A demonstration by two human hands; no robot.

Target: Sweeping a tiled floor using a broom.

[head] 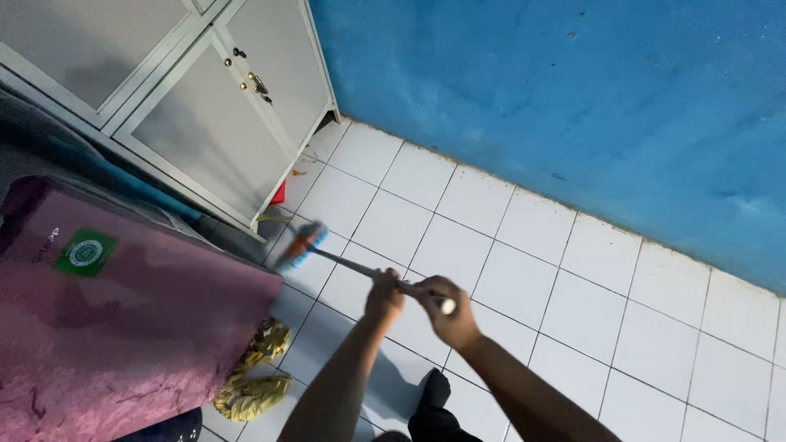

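**tilewatcher:** ok so what are the hands doing here?

**mopdad:** Both are on the same stick. The left hand [384, 293] is wrapped round the grey handle [352, 265] a bit further down, fingers curled tight on it. The right hand [448, 313] is closed over the top end, and the white tip of the handle pokes out just past the knuckles. The two fists sit just beside each other.

**tilewatcher:** and the business end?

**mopdad:** Handle runs up and to the left from the hands, down to a broom head [300, 245] with orange and blue on it, a bit blurry. It's on the white tiled floor [524, 270], right at the corner of the pale grey cupboard [237, 123] and beside the edge of a big maroon box-shaped thing [123, 327] with a green round sticker.

**tilewatcher:** anything else around?

**mopdad:** A yellowish crumpled rag [250, 385] lies on the tiles at the foot of the maroon thing. Something small and red [279, 194] peeks out under the cupboard. A blue wall [557, 106] runs along the far side of the floor, and a dark foot [434, 391] shows below the arms.
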